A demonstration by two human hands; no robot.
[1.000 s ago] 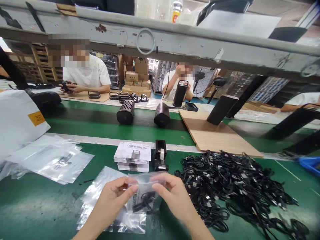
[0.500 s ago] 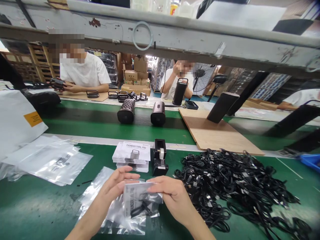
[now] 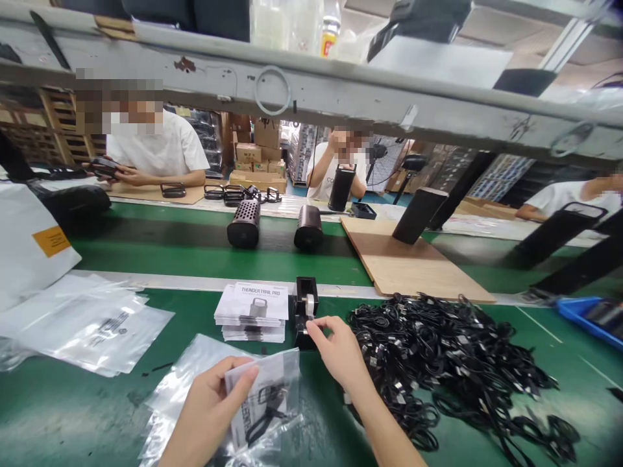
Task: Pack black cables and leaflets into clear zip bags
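Observation:
My left hand (image 3: 214,405) grips a clear plastic bag (image 3: 287,389) by its upper left edge, thumb in front. Inside the bag are a printed booklet (image 3: 238,421) and a coiled black cable (image 3: 263,421). At the front end of a black tape dispenser (image 3: 305,292), my right hand (image 3: 338,353) has its thumb and forefinger pinched together at the tape's end; the strip itself is too small to see clearly. Just left of the dispenser lies a stack of booklets (image 3: 253,305). Under the held bag more clear bags (image 3: 170,389) are spread.
A heap of black cables (image 3: 438,363) covers the right side. More printed bags (image 3: 97,324) lie at left. Beyond them, two speakers (image 3: 243,224) and a wooden board (image 3: 413,272) sit on the green belt. A shelf beam (image 3: 341,84) crosses overhead; several people work opposite.
My right hand has left the bag and moved up to the tape dispenser. My left hand now holds the bag alone, tilted. The camera view has shifted slightly.

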